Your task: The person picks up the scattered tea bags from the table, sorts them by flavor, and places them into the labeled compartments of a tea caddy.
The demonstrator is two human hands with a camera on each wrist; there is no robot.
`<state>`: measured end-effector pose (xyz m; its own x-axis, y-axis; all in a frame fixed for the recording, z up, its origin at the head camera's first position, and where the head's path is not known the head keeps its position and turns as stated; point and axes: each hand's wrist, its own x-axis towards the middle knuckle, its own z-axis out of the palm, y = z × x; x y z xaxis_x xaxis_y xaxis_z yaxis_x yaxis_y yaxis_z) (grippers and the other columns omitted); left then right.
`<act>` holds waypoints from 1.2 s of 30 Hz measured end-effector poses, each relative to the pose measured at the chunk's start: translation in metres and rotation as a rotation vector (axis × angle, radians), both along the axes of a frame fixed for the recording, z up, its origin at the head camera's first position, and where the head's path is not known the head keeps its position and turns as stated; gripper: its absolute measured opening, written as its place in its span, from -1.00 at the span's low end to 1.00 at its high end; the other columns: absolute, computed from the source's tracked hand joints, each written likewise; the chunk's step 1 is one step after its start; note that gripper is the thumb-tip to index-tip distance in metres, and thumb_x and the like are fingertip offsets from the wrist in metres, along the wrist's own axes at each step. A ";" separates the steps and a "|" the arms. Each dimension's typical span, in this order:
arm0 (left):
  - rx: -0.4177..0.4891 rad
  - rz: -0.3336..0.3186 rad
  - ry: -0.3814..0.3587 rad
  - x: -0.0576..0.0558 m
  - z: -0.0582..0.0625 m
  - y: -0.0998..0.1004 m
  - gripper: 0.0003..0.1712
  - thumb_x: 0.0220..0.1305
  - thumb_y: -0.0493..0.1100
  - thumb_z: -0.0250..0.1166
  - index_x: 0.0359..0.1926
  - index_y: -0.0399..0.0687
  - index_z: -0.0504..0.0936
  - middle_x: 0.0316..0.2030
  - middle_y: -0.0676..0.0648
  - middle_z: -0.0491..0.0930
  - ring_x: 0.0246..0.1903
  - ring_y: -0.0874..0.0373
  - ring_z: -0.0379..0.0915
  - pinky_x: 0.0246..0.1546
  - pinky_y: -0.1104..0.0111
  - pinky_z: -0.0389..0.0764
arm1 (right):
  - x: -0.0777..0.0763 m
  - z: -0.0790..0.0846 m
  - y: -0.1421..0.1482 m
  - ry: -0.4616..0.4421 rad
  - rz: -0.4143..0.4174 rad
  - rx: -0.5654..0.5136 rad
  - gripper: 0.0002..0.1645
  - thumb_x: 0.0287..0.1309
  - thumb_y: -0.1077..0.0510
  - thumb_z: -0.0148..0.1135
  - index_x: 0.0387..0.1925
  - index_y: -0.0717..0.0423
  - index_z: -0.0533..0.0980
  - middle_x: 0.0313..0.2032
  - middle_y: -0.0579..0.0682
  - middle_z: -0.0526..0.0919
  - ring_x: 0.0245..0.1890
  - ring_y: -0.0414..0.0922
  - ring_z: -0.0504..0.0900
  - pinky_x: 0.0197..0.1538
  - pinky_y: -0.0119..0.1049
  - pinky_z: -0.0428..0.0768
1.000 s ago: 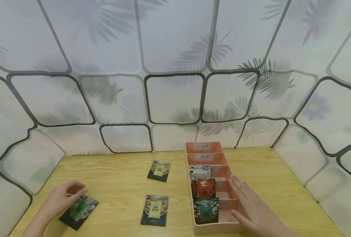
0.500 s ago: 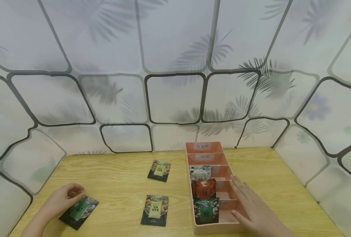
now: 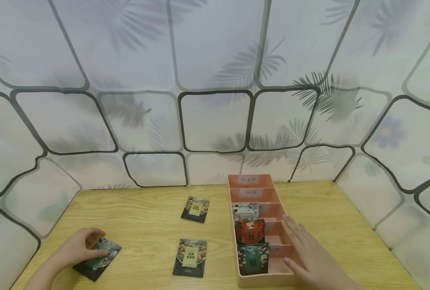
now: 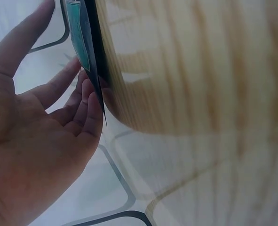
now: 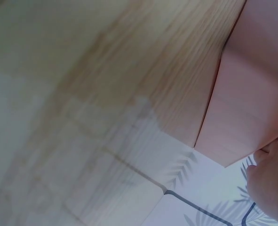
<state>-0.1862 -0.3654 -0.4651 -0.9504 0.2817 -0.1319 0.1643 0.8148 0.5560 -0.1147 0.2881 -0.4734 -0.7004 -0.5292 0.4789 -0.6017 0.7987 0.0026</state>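
Observation:
My left hand (image 3: 77, 249) is over a dark tea sachet (image 3: 95, 268) with a green label, lying at the left of the table. In the left wrist view, the fingers of that hand (image 4: 49, 122) are at the edge of the sachet (image 4: 84, 42), while the thumb stands apart from it. Part of the sachet is hidden under the hand. My right hand (image 3: 310, 255) rests with straight fingers along the right rim of a long pink divided box (image 3: 265, 279). The right wrist view shows the box's outer wall (image 5: 242, 103) and part of that hand (image 5: 273, 181).
Two dark sachets with yellow-green labels, a farther one (image 3: 195, 209) and a nearer one (image 3: 190, 258), lie between the left hand and the box. The box holds white (image 3: 246, 211), red (image 3: 250, 231) and green (image 3: 253, 258) sachets. Patterned cloth (image 3: 215, 121) surrounds the wooden table (image 3: 138, 225).
My left hand has moved slightly down and the thumb has come forward over the green-labelled sachet. My right hand and the box have stayed in place.

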 end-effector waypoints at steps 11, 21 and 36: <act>0.036 -0.086 0.085 -0.001 -0.008 -0.008 -0.43 0.12 -0.23 0.63 0.01 -0.53 0.58 -0.10 -0.23 0.69 -0.24 0.62 0.40 -0.28 0.42 0.62 | 0.000 0.001 0.000 0.007 0.001 0.001 0.14 0.27 -0.14 0.42 0.66 0.20 0.10 0.66 0.13 0.16 0.71 -0.35 -0.26 0.66 -0.56 -0.31; 0.035 -0.031 0.046 0.002 -0.005 -0.004 -0.42 0.13 -0.22 0.63 0.02 -0.48 0.56 -0.20 -0.08 0.60 -0.35 0.50 0.28 -0.37 0.42 0.49 | 0.001 0.001 0.000 -0.004 0.015 -0.019 0.15 0.26 -0.09 0.44 0.67 0.20 0.08 0.67 0.11 0.14 0.71 -0.34 -0.23 0.65 -0.58 -0.30; 0.085 0.052 -0.055 0.003 0.001 -0.002 -0.43 0.23 -0.19 0.58 0.10 -0.44 0.55 -0.15 -0.07 0.61 -0.32 0.44 0.39 -0.32 0.40 0.56 | 0.001 0.002 0.000 0.009 0.024 -0.021 0.07 0.29 -0.11 0.41 0.61 0.30 0.18 0.65 0.16 0.18 0.72 -0.31 -0.19 0.67 -0.55 -0.28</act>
